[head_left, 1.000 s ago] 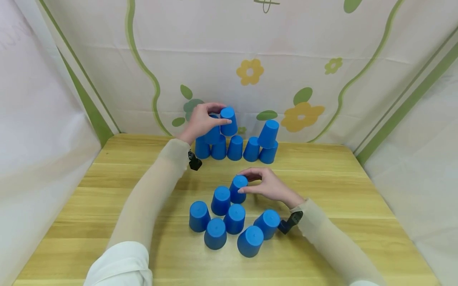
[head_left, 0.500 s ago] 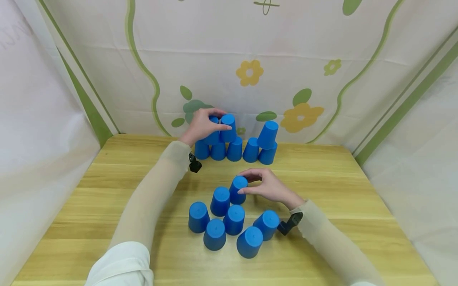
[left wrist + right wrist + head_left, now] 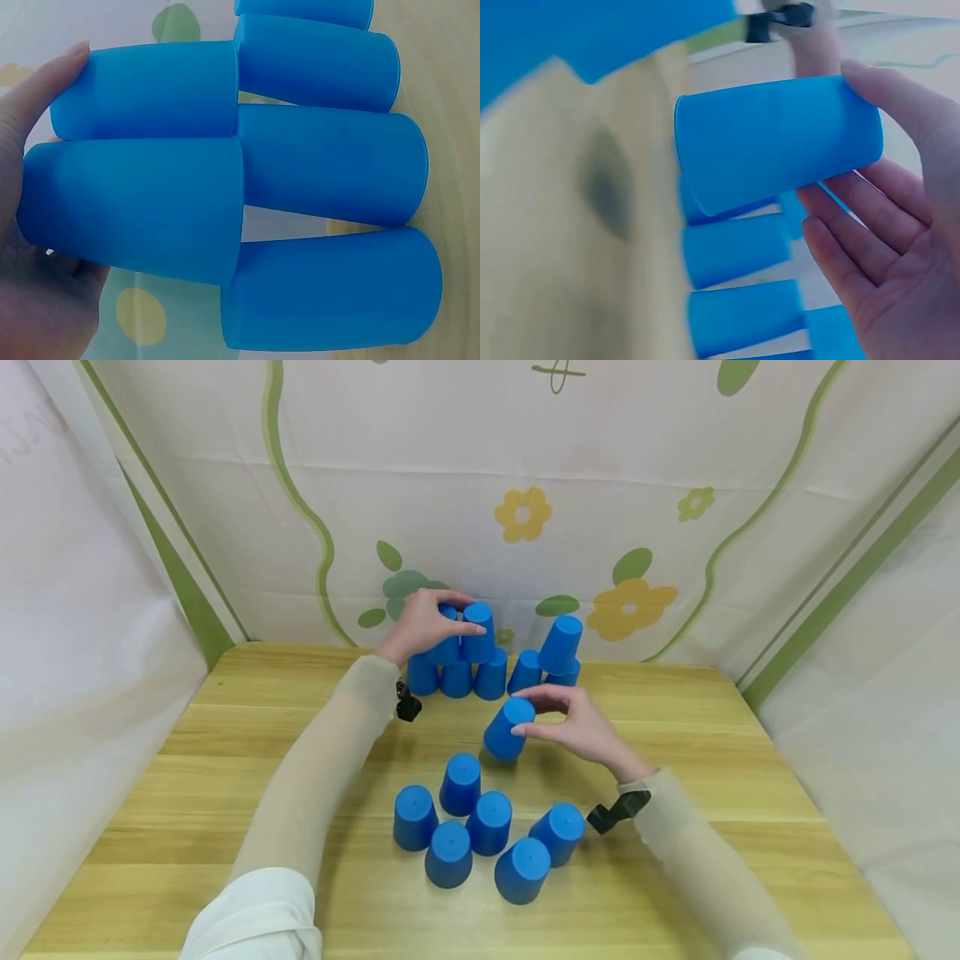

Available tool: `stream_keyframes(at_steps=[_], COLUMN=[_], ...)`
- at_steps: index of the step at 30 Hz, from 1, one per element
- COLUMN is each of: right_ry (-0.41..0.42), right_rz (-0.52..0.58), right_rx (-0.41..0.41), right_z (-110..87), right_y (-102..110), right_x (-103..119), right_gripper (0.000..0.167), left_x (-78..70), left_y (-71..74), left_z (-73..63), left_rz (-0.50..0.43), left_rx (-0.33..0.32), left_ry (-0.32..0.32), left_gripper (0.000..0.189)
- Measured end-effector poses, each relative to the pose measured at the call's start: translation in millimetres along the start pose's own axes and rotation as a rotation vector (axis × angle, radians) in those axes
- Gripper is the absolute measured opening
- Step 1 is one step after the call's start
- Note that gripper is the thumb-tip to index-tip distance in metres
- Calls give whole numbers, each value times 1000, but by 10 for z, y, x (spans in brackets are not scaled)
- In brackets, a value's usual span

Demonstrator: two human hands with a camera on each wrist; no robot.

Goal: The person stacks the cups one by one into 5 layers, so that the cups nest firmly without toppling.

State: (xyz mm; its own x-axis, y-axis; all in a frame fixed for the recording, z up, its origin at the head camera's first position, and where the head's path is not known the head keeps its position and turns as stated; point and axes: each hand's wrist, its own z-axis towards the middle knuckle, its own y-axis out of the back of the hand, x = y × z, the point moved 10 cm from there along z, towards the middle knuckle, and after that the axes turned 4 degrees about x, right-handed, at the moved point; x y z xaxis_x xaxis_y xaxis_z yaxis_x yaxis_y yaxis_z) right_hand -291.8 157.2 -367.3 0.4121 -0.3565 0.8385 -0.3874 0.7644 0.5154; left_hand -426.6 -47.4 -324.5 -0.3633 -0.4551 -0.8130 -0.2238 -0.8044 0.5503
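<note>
At the back, my left hand (image 3: 423, 625) grips an upside-down blue cup (image 3: 478, 639), which sits in an upper row on the cups below. Beside it stands another upper cup (image 3: 444, 647), partly behind the hand; both appear large in the left wrist view, with the thumb (image 3: 69, 71) on the farther one. My right hand (image 3: 577, 722) holds a blue cup (image 3: 504, 735) between thumb and fingers, tilted and off the tabletop. In the right wrist view that cup (image 3: 772, 142) has its wide rim facing left.
Several bottom-row cups (image 3: 491, 675) stand along the back of the wooden table (image 3: 675, 760). Another upper cup (image 3: 560, 645) sits at that row's right end. Several upside-down cups (image 3: 450, 856) stand loosely at the front. Behind hangs a flowered curtain (image 3: 450, 510).
My left hand has lowered its cup onto the back row beside the other upper cup. My right hand has lifted its cup from the front group and moved it toward the back.
</note>
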Motion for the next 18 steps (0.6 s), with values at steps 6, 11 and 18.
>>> stream_keyframes(at_steps=[6, 11, 18], right_ry=[94, 172, 159], right_rz=[-14, -14, 38], right_rx=[-134, -249, -351], right_z=[70, 128, 258], right_y=[398, 750, 1075], right_x=[337, 563, 593], right_gripper=[40, 39, 38], left_x=[10, 12, -9], left_y=[-7, -1, -7], left_z=[11, 8, 9], left_rz=[2, 1, 20], left_rx=[2, 5, 10], left_ry=[7, 11, -1], left_gripper=[54, 54, 54])
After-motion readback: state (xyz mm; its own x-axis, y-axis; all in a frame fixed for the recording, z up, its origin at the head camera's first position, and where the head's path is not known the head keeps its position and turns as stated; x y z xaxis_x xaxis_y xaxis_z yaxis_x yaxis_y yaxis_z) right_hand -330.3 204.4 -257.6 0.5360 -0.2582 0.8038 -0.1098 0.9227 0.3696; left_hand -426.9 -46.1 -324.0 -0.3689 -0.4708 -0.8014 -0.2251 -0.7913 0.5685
